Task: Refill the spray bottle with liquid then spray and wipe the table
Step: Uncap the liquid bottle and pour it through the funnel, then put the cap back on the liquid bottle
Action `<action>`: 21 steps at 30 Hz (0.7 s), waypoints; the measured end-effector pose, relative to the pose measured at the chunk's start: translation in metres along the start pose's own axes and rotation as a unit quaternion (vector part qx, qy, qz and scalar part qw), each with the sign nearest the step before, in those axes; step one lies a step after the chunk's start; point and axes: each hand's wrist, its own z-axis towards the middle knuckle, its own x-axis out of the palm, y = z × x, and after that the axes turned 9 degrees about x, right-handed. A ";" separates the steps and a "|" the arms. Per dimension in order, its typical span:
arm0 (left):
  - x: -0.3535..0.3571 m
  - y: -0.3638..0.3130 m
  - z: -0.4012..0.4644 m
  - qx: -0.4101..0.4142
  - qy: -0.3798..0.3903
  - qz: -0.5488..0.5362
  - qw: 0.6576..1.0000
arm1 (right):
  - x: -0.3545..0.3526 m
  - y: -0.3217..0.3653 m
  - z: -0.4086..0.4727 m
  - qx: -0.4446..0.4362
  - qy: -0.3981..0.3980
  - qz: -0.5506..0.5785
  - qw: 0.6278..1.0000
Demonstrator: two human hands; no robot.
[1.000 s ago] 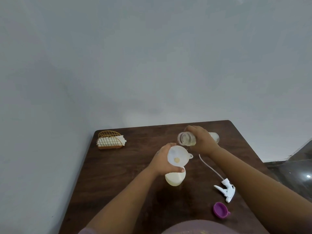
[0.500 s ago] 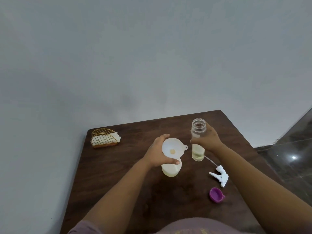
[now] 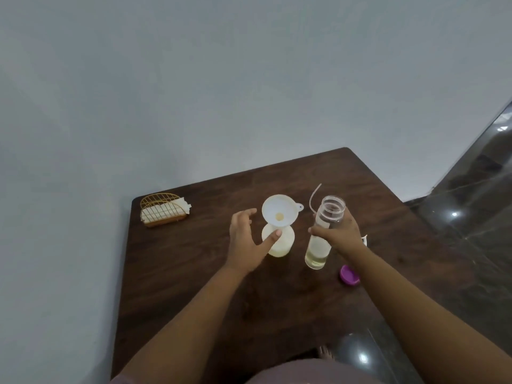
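The spray bottle (image 3: pixel 278 240), white and without its head, stands upright near the middle of the dark wooden table (image 3: pixel 194 273), with a white funnel (image 3: pixel 280 214) sitting in its neck. Just to its right stands the clear refill bottle (image 3: pixel 323 234), open at the top, with a little pale liquid at the bottom.

The pouring seems finished, so the step in hand is probably to take the funnel out. To do it well, lift the funnel straight up and let the last drops fall inside, while the bottle is kept from tipping.

The left hand (image 3: pixel 246 242) is spread open beside the funnel and holds nothing; one fingertip lies against the spray bottle's shoulder. The right hand (image 3: pixel 342 236) grips the refill bottle around its middle and keeps it upright on the table.

Near the right wrist lies a purple cap (image 3: pixel 349 275), and the trigger head's thin tube (image 3: pixel 313 198) shows behind the refill bottle. A wire napkin holder (image 3: pixel 163 209) stands at the far left corner.
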 end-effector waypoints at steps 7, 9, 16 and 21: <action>0.020 0.016 -0.071 0.097 -0.016 0.021 0.995 | 0.061 -0.017 -0.076 -0.042 0.018 -0.042 0.998; 0.020 0.013 -0.079 0.083 0.063 -0.039 0.994 | 0.079 -0.019 -0.088 -0.061 0.039 -0.048 0.996; -0.008 0.020 -0.088 0.000 0.072 -0.080 0.994 | 0.105 -0.025 -0.093 -0.111 0.138 -0.075 0.981; -0.009 0.023 -0.096 -0.051 0.036 -0.059 0.996 | 0.066 -0.035 -0.082 -0.152 0.166 -0.151 0.963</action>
